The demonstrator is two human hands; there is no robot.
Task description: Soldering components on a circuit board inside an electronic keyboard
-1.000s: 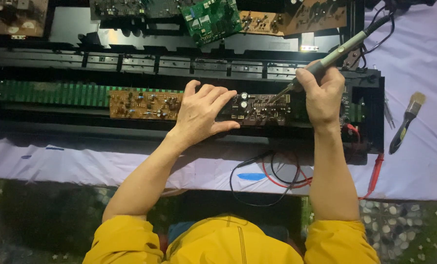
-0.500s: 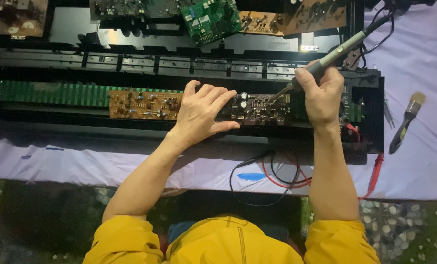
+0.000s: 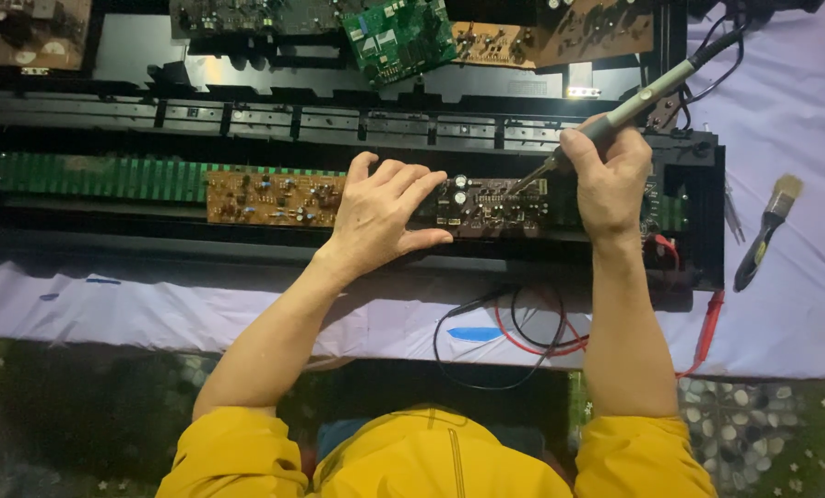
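Observation:
My right hand (image 3: 611, 180) grips a soldering iron (image 3: 647, 92) whose tip touches a dark circuit board (image 3: 491, 203) in the long black chassis (image 3: 338, 124). Flat on the boards lies my left hand (image 3: 375, 217), fingers spread, partly covering the join between a brown circuit board (image 3: 269, 196) and the dark one. A green ribbed strip (image 3: 89, 175) runs to the left of the brown board.
A paintbrush (image 3: 765, 231) with a black handle lies on the white cloth (image 3: 800, 304) at the right. Red and black test leads (image 3: 532, 327) coil in front of the chassis. More circuit boards, one green (image 3: 398, 37), sit at the back.

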